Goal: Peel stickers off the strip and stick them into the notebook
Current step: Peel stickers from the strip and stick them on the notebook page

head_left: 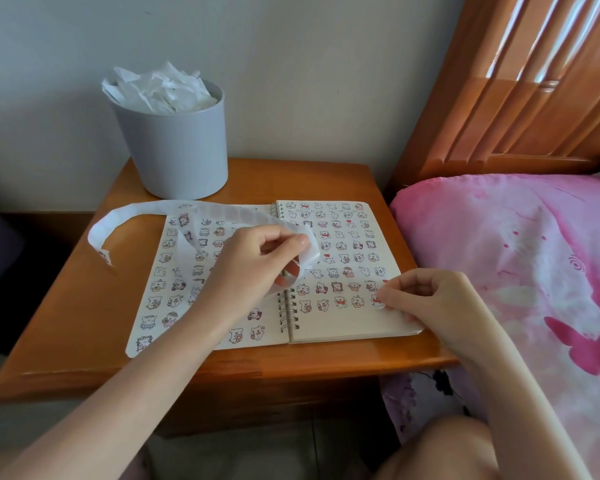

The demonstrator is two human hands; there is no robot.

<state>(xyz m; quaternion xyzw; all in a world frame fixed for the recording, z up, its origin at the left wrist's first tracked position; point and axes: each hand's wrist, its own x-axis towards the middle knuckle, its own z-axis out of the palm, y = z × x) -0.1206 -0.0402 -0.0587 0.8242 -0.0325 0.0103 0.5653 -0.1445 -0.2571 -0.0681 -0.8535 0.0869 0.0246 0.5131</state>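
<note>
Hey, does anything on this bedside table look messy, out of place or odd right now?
Mostly tidy. The grey bin is overfilled, with crumpled white backing paper heaped above its rim. The sticker strip loops loosely off the notebook, its tail curling near the table's left edge. Nothing looks spilled or damaged.

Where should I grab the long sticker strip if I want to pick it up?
Pinch the strip on the flat stretch arching above the table, to the left of the notebook. Come from the left side with thumb and finger on its two faces. It is thin and floppy there, clear of the left hand, so a gentle grip should do.
</note>
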